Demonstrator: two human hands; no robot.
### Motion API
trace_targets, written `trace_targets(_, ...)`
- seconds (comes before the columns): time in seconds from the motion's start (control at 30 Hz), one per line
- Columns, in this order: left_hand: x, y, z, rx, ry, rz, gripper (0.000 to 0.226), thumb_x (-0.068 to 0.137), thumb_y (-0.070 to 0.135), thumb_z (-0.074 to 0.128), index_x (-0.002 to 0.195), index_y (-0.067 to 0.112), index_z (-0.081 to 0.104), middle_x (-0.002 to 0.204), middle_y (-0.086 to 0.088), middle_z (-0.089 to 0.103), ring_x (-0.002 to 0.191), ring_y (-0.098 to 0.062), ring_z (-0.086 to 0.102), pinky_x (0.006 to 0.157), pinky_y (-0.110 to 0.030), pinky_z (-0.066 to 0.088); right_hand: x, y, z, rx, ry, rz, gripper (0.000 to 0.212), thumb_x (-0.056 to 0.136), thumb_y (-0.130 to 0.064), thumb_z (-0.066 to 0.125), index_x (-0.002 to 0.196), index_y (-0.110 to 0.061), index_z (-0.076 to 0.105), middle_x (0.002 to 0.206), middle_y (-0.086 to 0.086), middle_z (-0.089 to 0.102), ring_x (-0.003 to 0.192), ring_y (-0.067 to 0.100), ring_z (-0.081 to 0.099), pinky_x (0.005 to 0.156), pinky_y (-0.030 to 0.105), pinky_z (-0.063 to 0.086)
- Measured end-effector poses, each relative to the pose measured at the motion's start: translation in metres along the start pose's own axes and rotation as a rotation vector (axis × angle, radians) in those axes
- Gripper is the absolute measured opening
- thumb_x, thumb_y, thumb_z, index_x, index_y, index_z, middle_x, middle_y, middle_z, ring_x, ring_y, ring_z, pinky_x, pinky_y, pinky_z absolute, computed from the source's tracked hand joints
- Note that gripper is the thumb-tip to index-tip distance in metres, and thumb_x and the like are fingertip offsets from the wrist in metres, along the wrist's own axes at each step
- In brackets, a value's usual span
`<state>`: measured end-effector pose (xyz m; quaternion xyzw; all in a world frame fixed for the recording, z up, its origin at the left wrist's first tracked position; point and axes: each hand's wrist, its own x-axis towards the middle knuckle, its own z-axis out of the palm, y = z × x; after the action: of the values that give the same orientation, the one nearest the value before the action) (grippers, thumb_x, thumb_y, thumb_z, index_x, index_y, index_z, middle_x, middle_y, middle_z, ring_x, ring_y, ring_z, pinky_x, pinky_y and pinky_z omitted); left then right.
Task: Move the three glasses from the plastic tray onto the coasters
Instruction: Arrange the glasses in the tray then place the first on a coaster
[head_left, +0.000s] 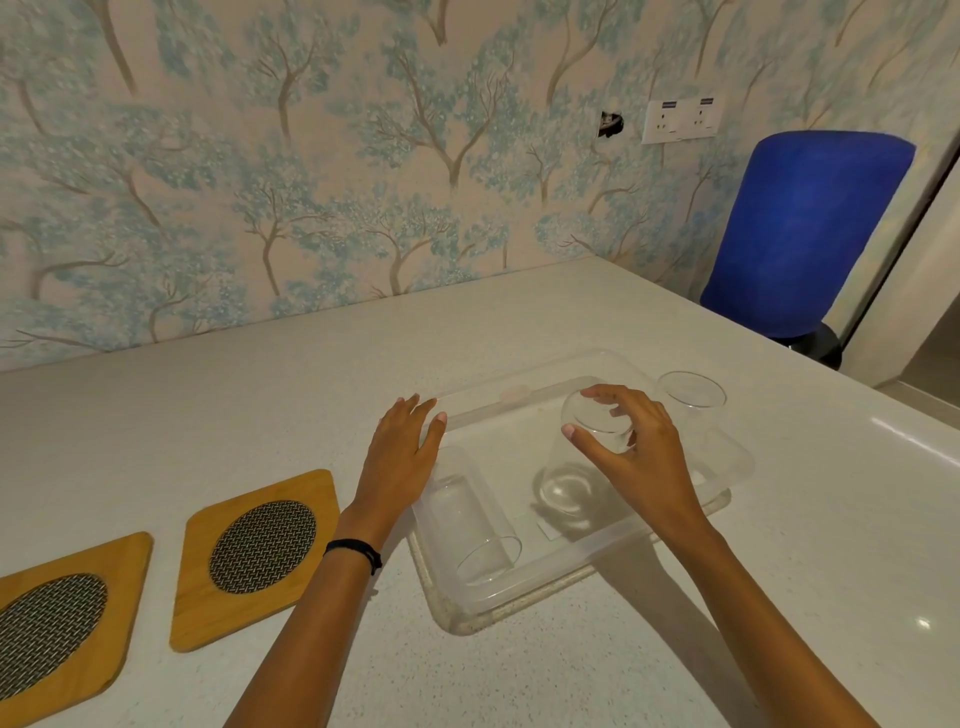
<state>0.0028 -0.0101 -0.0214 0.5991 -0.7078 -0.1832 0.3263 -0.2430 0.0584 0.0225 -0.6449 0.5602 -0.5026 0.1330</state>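
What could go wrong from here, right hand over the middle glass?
1. The right hand grips the middle glass only at its rim, fingertips spread; smooth glass might slip on lifting.
2. The near glass and far glass stand close; a swing toward the coasters could clip the near one or the left hand on the tray edge.

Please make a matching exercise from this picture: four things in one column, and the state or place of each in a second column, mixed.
Things:
1. middle glass
2. near glass
3. left hand
4. coasters

States:
a. flat on the tray's left edge
b. under the right hand, gripped at the top
c. bare, on the counter left of the tray
d. lying on its side

Pairs: 1-b, 2-d, 3-a, 4-c
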Motion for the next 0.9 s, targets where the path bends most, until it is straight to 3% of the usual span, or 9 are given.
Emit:
trace_targets(0.23, -0.001, 0.0, 0.0, -0.012, 0.008, -0.002, 0.047, 0.097, 0.041, 0.03, 0.14, 0.022, 0.032, 0.154, -0.004, 0.024, 0.144, -0.02, 0.012, 0.116, -0.04, 0.009, 0.0, 0.002, 0.001, -0.046, -0.002, 0.009, 0.039, 0.074, -0.042, 0.069, 0.11, -0.031, 0.06, 0.122, -0.002, 0.06, 0.109, 0.021, 0.051, 0.083, 0.038, 0.048)
trace_targets(0.53, -0.002, 0.002, -0.001, -0.036, 0.012, 0.0, 0.046, 0.097, 0.04, 0.03, 0.14, 0.022, 0.034, 0.154, -0.004, 0.024, 0.143, -0.018, 0.012, 0.116, -0.038, 0.008, 0.001, 0.001, -0.001, -0.093, -0.049, 0.012, 0.047, 0.07, -0.058, 0.056, 0.11, -0.034, 0.059, 0.125, -0.002, 0.058, 0.112, 0.022, 0.051, 0.086, 0.041, 0.05)
trace_targets(0.67, -0.003, 0.003, -0.001, -0.034, 0.021, 0.006, 0.046, 0.098, 0.039, 0.031, 0.139, 0.02, 0.035, 0.154, -0.005, 0.025, 0.143, -0.019, 0.013, 0.116, -0.038, 0.008, 0.002, -0.003, -0.002, -0.161, -0.034, -0.029, 0.038, 0.078, -0.045, 0.063, 0.11, -0.026, 0.062, 0.131, 0.004, 0.054, 0.119, 0.021, 0.048, 0.093, 0.029, 0.041)
trace_targets(0.8, -0.003, 0.003, -0.002, -0.033, 0.02, 0.003, 0.045, 0.098, 0.038, 0.031, 0.139, 0.02, 0.036, 0.154, -0.005, 0.026, 0.143, -0.019, 0.013, 0.116, -0.038, 0.009, -0.003, -0.024, 0.0, -0.15, 0.107, -0.238, 0.023, 0.083, -0.028, 0.06, 0.104, -0.018, 0.065, 0.127, 0.011, 0.055, 0.114, 0.019, 0.05, 0.092, 0.022, 0.039)
trace_targets(0.9, -0.003, 0.004, -0.002, -0.032, 0.018, 0.0, 0.045, 0.098, 0.038, 0.031, 0.138, 0.02, 0.036, 0.154, -0.005, 0.025, 0.143, -0.019, 0.013, 0.117, -0.038, 0.009, -0.007, -0.039, 0.007, -0.076, -0.064, -0.336, 0.019, 0.088, -0.022, 0.055, 0.104, -0.017, 0.064, 0.115, 0.004, 0.06, 0.105, 0.007, 0.054, 0.088, 0.012, 0.042)
